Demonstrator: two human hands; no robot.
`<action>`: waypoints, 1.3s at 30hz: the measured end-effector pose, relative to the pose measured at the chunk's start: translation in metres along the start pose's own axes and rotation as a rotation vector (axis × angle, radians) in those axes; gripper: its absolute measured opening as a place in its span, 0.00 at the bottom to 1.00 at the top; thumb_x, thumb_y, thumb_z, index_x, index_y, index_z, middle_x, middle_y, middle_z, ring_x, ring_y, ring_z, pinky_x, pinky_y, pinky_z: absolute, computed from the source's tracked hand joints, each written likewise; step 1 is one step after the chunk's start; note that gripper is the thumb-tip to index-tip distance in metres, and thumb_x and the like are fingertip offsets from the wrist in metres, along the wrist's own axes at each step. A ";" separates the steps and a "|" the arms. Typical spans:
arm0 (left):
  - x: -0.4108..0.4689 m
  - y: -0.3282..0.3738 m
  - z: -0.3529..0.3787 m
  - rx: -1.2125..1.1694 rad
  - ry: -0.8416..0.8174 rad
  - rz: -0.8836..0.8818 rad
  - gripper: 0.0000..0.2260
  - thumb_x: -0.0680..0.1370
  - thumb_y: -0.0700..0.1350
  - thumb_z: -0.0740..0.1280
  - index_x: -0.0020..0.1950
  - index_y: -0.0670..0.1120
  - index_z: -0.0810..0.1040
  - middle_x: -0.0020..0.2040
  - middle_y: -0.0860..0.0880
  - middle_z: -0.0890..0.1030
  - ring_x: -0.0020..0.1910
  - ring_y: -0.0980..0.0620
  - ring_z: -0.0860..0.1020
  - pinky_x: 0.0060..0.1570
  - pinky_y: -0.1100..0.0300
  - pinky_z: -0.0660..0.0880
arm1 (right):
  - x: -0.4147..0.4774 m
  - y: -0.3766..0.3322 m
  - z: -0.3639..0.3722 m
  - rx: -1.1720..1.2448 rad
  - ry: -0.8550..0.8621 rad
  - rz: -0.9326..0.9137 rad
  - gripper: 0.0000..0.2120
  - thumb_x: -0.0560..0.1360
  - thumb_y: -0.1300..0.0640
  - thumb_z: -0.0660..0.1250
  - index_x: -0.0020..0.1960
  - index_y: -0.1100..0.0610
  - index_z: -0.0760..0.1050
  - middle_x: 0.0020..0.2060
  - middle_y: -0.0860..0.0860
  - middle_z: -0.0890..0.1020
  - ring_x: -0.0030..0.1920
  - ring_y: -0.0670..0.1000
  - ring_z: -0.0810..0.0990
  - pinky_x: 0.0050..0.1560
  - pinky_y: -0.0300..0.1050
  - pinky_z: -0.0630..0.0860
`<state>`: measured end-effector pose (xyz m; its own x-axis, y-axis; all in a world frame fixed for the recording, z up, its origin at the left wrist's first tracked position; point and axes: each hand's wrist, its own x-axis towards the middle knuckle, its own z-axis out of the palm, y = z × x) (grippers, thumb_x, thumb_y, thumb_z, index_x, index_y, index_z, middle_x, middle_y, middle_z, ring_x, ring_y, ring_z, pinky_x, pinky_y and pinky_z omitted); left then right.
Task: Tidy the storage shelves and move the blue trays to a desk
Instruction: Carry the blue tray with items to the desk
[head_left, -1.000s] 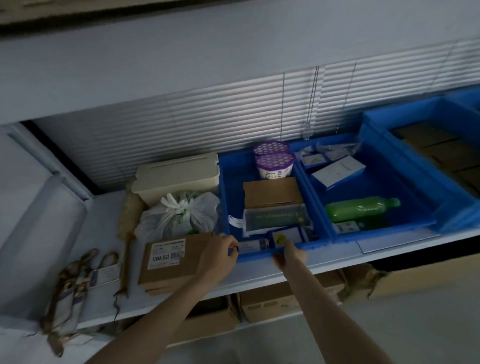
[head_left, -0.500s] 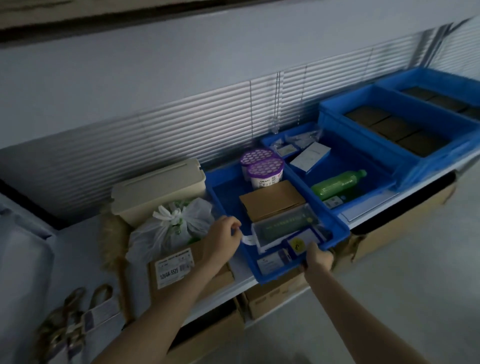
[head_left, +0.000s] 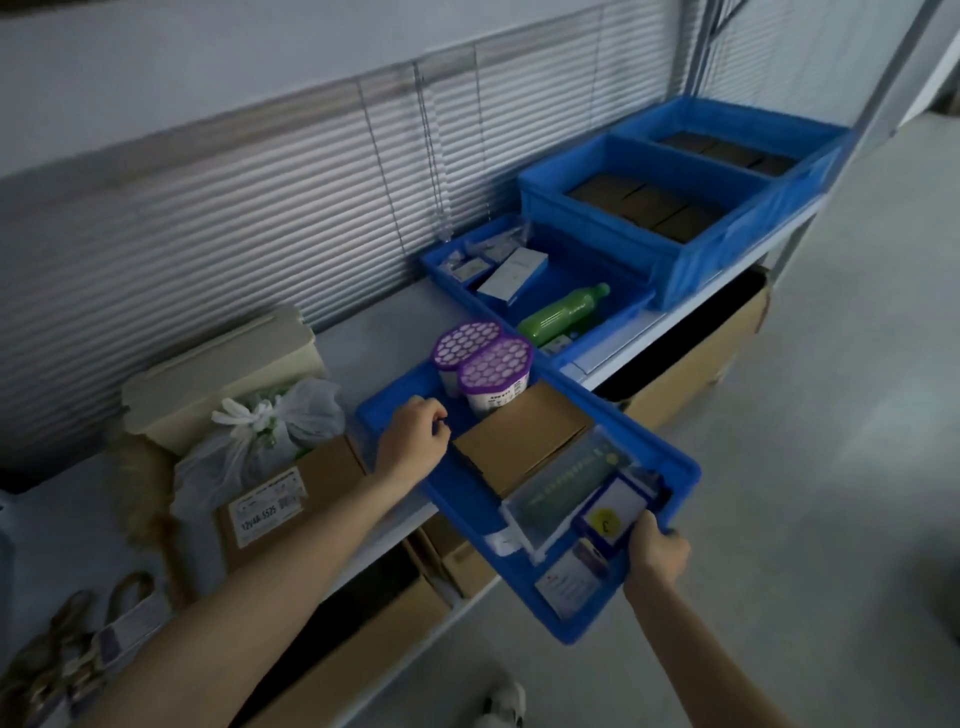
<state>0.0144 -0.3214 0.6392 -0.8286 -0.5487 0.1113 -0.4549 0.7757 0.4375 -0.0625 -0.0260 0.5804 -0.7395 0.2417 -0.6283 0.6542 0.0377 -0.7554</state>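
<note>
— What is seen from the head view?

— A blue tray (head_left: 467, 499) is held by both hands, tilted and jutting out past the front edge of the shelf (head_left: 374, 332). Its left rim is gripped by the left hand (head_left: 413, 441), fingers clenched over the edge. Its near right corner is gripped by the right hand (head_left: 657, 556), fingers closed around the rim.

— What is carried in it?

— Two purple-lidded tubs (head_left: 496, 366) are stood at the far end, touching each other. A cardboard box (head_left: 519, 436) is laid just in front of them, then a clear flat case (head_left: 566, 486), and small cards (head_left: 613, 512) nearest the right hand.

— And on the shelf?

— A second blue tray (head_left: 631, 306) is left further right, with a green bottle (head_left: 563, 312) lying on its side and a white booklet (head_left: 514, 273) behind it. Two deeper blue crates (head_left: 691, 260) with dark brown packs are set beyond it. To the left of the held tray, a labelled brown carton (head_left: 291, 499) is seen, with a knotted plastic bag (head_left: 265, 431) resting on it and a cream lidded bin (head_left: 228, 369) behind.

— Below?

— Cardboard boxes (head_left: 696, 364) are stored under the shelf. No worktop is shown.
</note>
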 end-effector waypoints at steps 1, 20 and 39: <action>0.007 -0.001 -0.003 0.011 0.003 -0.015 0.08 0.79 0.43 0.65 0.56 0.43 0.78 0.54 0.47 0.77 0.51 0.47 0.78 0.48 0.53 0.78 | 0.004 0.003 -0.006 0.003 0.011 0.002 0.05 0.75 0.59 0.62 0.41 0.58 0.70 0.35 0.56 0.76 0.34 0.55 0.75 0.36 0.51 0.73; 0.138 -0.035 0.035 -0.393 -0.338 -0.419 0.16 0.82 0.41 0.57 0.67 0.37 0.73 0.59 0.41 0.76 0.56 0.41 0.74 0.51 0.53 0.67 | 0.026 -0.024 -0.053 -0.071 0.143 -0.023 0.09 0.70 0.59 0.70 0.37 0.60 0.71 0.33 0.58 0.75 0.34 0.55 0.74 0.34 0.48 0.71; -0.068 0.433 0.245 -0.726 -0.918 -0.176 0.31 0.66 0.67 0.70 0.63 0.49 0.80 0.59 0.46 0.83 0.57 0.44 0.80 0.60 0.43 0.77 | 0.027 0.040 -0.579 0.331 0.637 -0.010 0.25 0.76 0.43 0.67 0.49 0.68 0.78 0.50 0.66 0.83 0.43 0.57 0.80 0.49 0.59 0.79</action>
<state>-0.2060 0.1286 0.6026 -0.8319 0.0293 -0.5541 -0.5396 0.1904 0.8201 0.0357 0.5433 0.6412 -0.4427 0.7656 -0.4668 0.4907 -0.2289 -0.8407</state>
